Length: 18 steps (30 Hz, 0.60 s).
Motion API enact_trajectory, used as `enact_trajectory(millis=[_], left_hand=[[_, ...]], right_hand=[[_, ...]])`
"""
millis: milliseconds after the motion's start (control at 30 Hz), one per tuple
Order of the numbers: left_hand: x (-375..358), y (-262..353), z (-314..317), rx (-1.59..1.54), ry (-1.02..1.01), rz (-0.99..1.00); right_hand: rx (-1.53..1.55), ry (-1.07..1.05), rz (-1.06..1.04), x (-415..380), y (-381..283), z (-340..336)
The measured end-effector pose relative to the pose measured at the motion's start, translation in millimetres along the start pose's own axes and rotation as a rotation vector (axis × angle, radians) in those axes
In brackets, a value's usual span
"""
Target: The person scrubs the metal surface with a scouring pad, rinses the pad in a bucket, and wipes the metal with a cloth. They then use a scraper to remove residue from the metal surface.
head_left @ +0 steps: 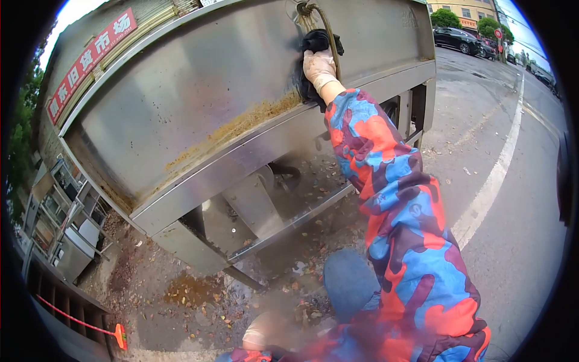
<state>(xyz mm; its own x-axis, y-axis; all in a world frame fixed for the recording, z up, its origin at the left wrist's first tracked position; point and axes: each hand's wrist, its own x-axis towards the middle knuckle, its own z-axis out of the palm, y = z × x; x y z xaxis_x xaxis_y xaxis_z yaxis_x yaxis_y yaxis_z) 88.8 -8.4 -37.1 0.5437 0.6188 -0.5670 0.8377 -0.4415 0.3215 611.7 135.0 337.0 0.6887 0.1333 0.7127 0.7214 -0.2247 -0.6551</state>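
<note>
My right hand, in a thin pale glove, is closed on a black cloth. The cloth lies against the back panel of a large stainless-steel stand, near the panel's upper right. A looped cord or hose hangs beside the hand from an opening in the panel. Brown rust runs along the panel's lower edge. Low in the view, my left hand is gloved and blurred near my knee. Its fingers cannot be made out.
Under the stand, a metal lower rail crosses between the legs. Fallen leaves and a wet brown patch lie on the ground. Metal racks stand at left, with an orange-ended red stick nearer. Parked cars line the road at right.
</note>
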Motion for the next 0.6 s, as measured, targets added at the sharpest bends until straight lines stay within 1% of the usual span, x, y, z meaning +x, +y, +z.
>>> enact_trajectory(millis=[33, 67, 100, 133, 167, 200, 233, 267, 333, 367, 400, 433, 533, 600], left_hand=[[-2, 4, -3, 0.016, -0.021, -0.057], [-4, 7, -6, 0.021, -0.027, -0.058], [-6, 11, -8, 0.017, -0.028, -0.071], [-9, 14, -11, 0.012, -0.025, -0.083], [-13, 17, -9, 0.012, -0.027, -0.084], [-19, 18, -3, -0.038, 0.119, 0.022], [-21, 17, 0, -0.087, 0.264, 0.129], [-16, 14, 0, -0.084, 0.256, 0.133], [-4, 6, 1, -0.016, 0.211, 0.242], [1, 0, 3, 0.016, 0.187, 0.293], [2, -6, 6, 0.045, 0.160, 0.340], [2, -7, 6, 0.072, 0.141, 0.392], [-17, 10, -5, 0.072, 0.137, 0.349], [-44, 33, -28, 0.082, 0.106, 0.322]], right_hand=[[-0.177, -0.090, -0.066, 8, -5, -5], [-0.354, -0.182, -0.128, 16, -9, -12], [-0.390, -0.031, -0.076, 12, -11, -7], [-0.392, -0.033, -0.074, 13, -11, -7], [-0.330, -0.027, -0.033, 14, -11, -7], [-0.270, -0.022, 0.009, 16, -9, -4], [-0.302, 0.029, 0.003, 23, -3, 8], [-0.310, 0.029, 0.008, 31, 1, 19], [-0.169, 0.297, 0.191, 50, 13, 50], [0.251, 0.437, 0.385, 26, -9, 22], [0.119, 0.312, 0.466, 38, -3, 27], [0.066, 0.256, 0.468, 46, -4, 23], [-0.068, 0.144, 0.374, 54, 4, 11], [-0.158, 0.058, 0.284, 53, 7, 4]])
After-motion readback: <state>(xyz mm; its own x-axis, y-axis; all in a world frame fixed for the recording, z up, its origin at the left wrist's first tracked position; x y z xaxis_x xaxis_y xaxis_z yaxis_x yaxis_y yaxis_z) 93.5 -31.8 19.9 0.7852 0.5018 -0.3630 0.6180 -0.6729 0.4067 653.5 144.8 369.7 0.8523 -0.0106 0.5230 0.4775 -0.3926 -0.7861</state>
